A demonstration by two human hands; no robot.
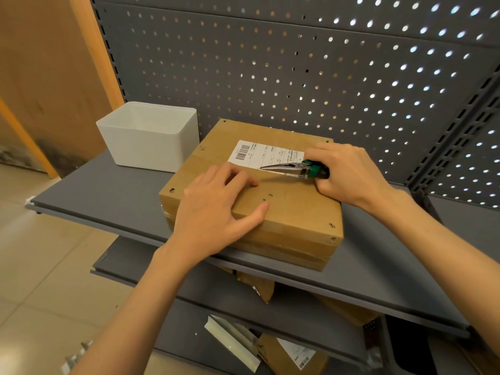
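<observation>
The left forearm comes up from the bottom left of the frame, and the left hand (pixel 216 209) lies palm down on the near left part of the cardboard box (pixel 292 212). Its fingers are bent a little, with their tips pressing on the box top. The thumb stretches out toward the right, along the box's near edge. This hand grasps nothing.

The right forearm enters from the lower right edge and runs up to the right hand (pixel 349 174) at the right side of the box top. Its fingers are curled tightly round the green and black handles of the pliers (pixel 295 169). The pliers lie low and almost flat over the box. Their long nose points toward the left of the frame, with the tip at the lower edge of the white shipping label (pixel 259 154), just beyond the left hand's fingertips.

The box sits in the middle of the frame on a grey shelf (pixel 108 190). A white plastic bin (pixel 148 136) stands just beside it at the upper left. Behind both rises a grey pegboard (pixel 270 63). Under the shelf, at the bottom centre, a lower shelf holds more brown parcels (pixel 295 355).
</observation>
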